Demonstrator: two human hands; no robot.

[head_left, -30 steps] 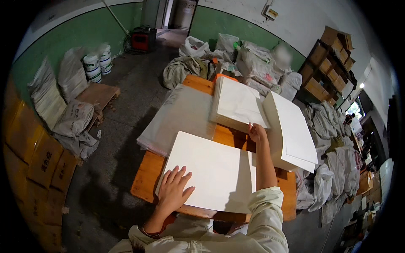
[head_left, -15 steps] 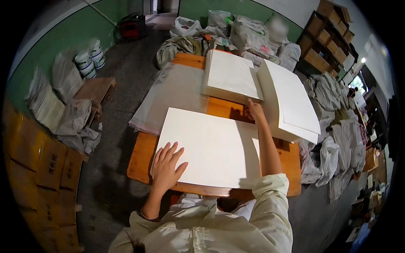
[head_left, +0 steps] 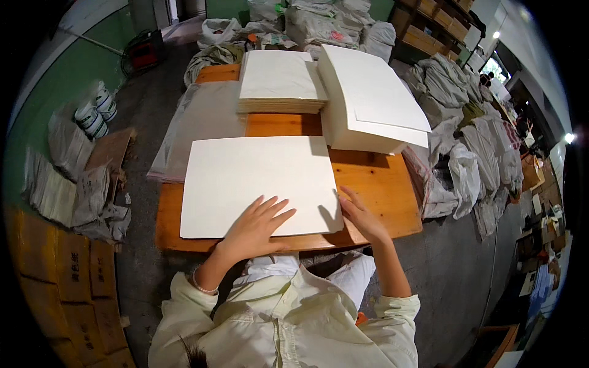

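Observation:
A thin stack of large white paper sheets (head_left: 254,178) lies flat near the front of the wooden table (head_left: 377,187). My left hand (head_left: 257,226) rests on its near edge, fingers spread and palm down. At the stack's right edge is my right hand (head_left: 363,219), its fingers apart and the fingertips touching or very close to the paper's side. Neither hand grasps anything. Beyond them stands a thick stack of smaller white sheets (head_left: 282,80). To the right of that rises a taller pile of white sheets (head_left: 383,89), its top ones curling over the near side.
Clear plastic sleeves (head_left: 199,119) hang over the table's left edge. Stuffed sacks (head_left: 325,24) crowd the far side, with more sacks (head_left: 488,147) on the right. Cardboard boxes (head_left: 73,264) are stacked at lower left. White buckets (head_left: 92,119) stand by the left wall.
My right hand has come back from the far smaller stack to the right edge of the near sheets. My left hand has slid right along their near edge. The head view has shifted.

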